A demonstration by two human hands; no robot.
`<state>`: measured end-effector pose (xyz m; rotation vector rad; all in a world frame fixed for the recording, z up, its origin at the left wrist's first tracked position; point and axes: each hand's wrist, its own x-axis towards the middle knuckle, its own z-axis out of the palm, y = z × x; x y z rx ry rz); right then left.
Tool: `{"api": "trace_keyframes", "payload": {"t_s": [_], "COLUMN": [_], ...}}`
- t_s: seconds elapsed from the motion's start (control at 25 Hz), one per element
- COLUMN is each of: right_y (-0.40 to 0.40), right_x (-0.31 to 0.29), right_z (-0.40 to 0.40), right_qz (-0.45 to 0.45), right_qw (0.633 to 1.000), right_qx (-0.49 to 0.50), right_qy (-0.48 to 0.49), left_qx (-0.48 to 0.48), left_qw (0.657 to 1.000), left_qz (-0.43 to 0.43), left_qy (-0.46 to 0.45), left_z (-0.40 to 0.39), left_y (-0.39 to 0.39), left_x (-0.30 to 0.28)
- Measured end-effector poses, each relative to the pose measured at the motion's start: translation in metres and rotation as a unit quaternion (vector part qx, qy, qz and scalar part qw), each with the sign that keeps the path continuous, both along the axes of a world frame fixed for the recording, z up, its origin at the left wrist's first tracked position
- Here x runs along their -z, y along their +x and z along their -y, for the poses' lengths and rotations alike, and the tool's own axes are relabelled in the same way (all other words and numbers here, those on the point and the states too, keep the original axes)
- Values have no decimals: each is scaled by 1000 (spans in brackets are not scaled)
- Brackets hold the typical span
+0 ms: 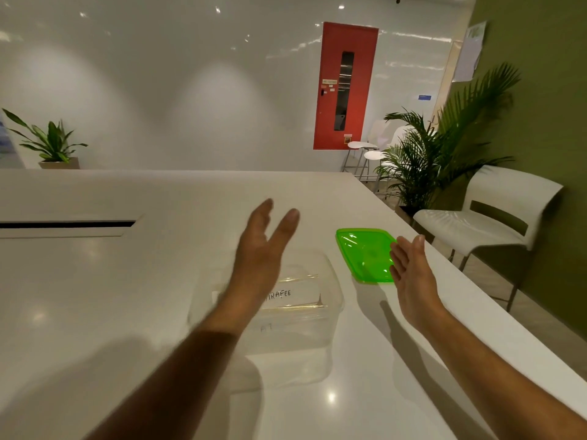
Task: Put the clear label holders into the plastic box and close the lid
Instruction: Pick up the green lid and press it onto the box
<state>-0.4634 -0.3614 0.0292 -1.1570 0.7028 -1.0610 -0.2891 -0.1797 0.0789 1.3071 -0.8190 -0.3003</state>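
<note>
A clear plastic box (330, 300) stands on the white table (95, 296), lidless. Clear label holders (295, 292) lie inside it, one with handwritten letters. The green translucent lid (362, 252) lies flat on the table to the right of the box. My left hand (260, 249) hovers above the box with fingers spread and nothing in it; my forearm hides the box's left part. My right hand (409, 271) is held open, palm turned left, at the lid's right edge and covering its corner. Whether it touches the lid is unclear.
A dark cable slot (66, 224) is cut into the table at the left. The table's right edge (476, 290) runs diagonally close to the lid. Beyond it stand a white chair (489, 214), a palm plant (444, 154) and stools (365, 154).
</note>
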Motion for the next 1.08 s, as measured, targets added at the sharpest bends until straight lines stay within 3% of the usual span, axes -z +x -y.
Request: {"api": "trace_keyframes", "payload": {"t_s": [0.32,0.68,0.84,1.08], "right_y": [-36,-41,-33,-22], "right_x": [-6,25,43,60], "right_z": [63,103,117,131], "right_qz": [-55,-210,-303,-430], "right_qw": [997,977,951,897], "right_qx": [45,22,26,23], "right_qy": [-43,-38,-61,-100], "left_qx": [174,76,14,14], "left_qw": [973,973,967,937], "left_qz": [-99,-145,-104,-44], "left_qy": [115,162,232,347], "left_z": [116,174,184,192], "left_y": [-111,-108,-106,-107], "left_x": [18,74,82,84]}}
